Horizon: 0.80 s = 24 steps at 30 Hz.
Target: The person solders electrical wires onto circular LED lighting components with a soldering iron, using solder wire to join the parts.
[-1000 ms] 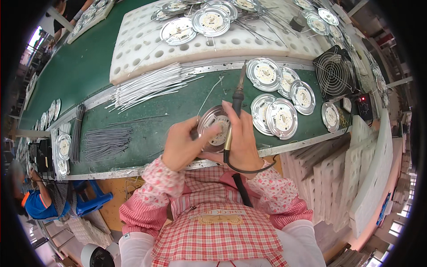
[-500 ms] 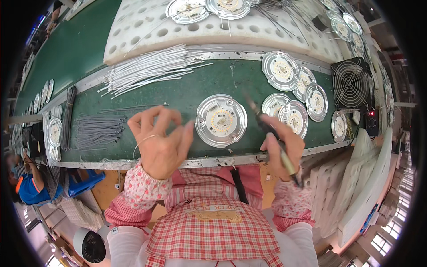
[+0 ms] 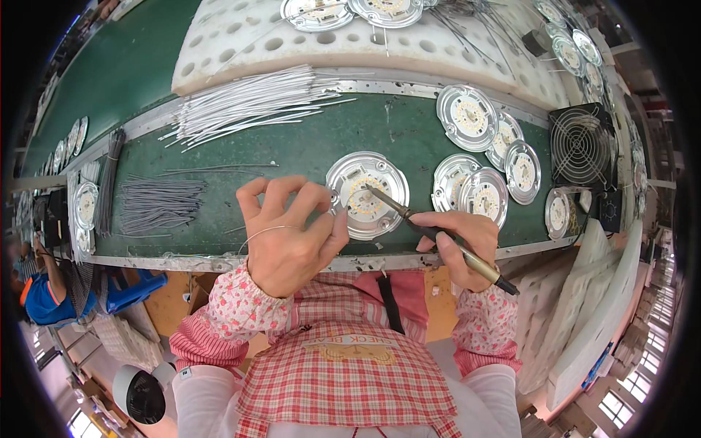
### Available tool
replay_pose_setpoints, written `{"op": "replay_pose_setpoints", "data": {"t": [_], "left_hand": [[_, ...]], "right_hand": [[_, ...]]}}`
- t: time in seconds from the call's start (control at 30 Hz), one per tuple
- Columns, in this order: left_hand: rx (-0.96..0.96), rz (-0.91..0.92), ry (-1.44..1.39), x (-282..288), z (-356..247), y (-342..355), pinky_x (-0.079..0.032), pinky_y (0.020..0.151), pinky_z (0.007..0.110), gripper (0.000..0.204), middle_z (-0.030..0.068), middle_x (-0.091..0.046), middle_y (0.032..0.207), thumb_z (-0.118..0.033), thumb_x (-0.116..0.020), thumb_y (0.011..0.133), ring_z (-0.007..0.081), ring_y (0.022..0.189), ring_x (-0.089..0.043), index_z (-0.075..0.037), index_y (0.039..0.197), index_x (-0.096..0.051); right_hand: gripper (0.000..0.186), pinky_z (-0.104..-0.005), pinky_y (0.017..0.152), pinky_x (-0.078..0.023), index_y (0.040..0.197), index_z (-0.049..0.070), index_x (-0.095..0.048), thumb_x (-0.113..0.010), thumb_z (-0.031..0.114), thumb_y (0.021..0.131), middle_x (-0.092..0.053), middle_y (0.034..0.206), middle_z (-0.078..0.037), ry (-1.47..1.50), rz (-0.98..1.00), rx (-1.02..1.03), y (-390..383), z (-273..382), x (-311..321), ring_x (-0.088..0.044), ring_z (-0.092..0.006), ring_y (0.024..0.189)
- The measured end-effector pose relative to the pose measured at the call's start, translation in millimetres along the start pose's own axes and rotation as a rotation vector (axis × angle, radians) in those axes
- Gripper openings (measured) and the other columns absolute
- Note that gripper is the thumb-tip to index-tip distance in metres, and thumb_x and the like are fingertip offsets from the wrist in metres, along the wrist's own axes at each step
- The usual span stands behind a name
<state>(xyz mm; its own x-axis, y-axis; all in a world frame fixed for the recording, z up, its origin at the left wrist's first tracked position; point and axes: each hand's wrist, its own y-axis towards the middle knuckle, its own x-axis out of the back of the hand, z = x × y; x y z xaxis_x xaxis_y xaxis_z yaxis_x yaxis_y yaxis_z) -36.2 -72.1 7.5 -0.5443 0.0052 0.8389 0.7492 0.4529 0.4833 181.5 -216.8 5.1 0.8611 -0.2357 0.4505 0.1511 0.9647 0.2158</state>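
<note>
Green desk [image 3: 409, 131] is packed: other discs [image 3: 484, 198] right of the middle disc [image 3: 361, 209], white wires [image 3: 248, 104] up-left. Right fingers [image 3: 447, 219] hold a soldering iron [image 3: 478, 266], tip at that disc; left fingers [image 3: 308, 198] pinch a thin wire [image 3: 266, 231] beside it. Lettered apron [image 3: 350, 387] below.

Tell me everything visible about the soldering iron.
The soldering iron is slim and pen-shaped: a thin metal shaft narrowing to a dark tip, a black grip, a gold-coloured barrel and a black rear end. The right hand holds it slanted, tip toward the picture's upper left, over the pale middle of a silver disc on the green table. Whether tip and disc touch is unclear.
</note>
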Motion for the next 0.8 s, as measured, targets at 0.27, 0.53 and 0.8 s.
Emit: {"op": "replay_pose_setpoints", "data": {"t": [0.27,0.53,0.8], "left_hand": [[-0.004,0.006,0.041,0.9,0.4,0.4,-0.035,0.088,0.046,0.018,-0.0024,-0.061,0.088,-0.011,-0.078,0.067,0.0227,0.095,-0.058,-0.009,0.062,-0.061],[-0.035,-0.007,0.091,-5.7,-1.0,-1.3,-0.035,0.089,0.046,0.018,-0.0033,-0.061,0.088,-0.012,-0.079,0.068,0.0216,0.096,-0.058,-0.010,0.065,-0.062],[-0.127,-0.020,0.155,-9.4,-5.6,4.8,-0.036,0.089,0.047,0.019,-0.0037,-0.062,0.090,-0.014,-0.081,0.068,0.0207,0.097,-0.059,-0.011,0.066,-0.062]], "right_hand": [[0.027,-0.0305,0.056,-0.054,0.106,-0.002,-0.072,-0.057,0.005,0.084,-0.070,0.072,-0.011,0.008,0.026,0.066,3.2,-7.2,2.5,-0.071,-0.0205,0.061],[0.033,-0.0340,0.054,-0.051,0.107,0.000,-0.074,-0.060,0.003,0.078,-0.067,0.064,-0.009,-0.056,0.096,0.086,6.1,-10.1,7.8,-0.063,-0.0225,0.055],[0.033,-0.0326,0.056,-0.052,0.106,0.001,-0.074,-0.059,0.003,0.078,-0.069,0.066,-0.010,0.000,0.091,0.044,7.1,-11.8,10.8,-0.066,-0.0210,0.057]]}}
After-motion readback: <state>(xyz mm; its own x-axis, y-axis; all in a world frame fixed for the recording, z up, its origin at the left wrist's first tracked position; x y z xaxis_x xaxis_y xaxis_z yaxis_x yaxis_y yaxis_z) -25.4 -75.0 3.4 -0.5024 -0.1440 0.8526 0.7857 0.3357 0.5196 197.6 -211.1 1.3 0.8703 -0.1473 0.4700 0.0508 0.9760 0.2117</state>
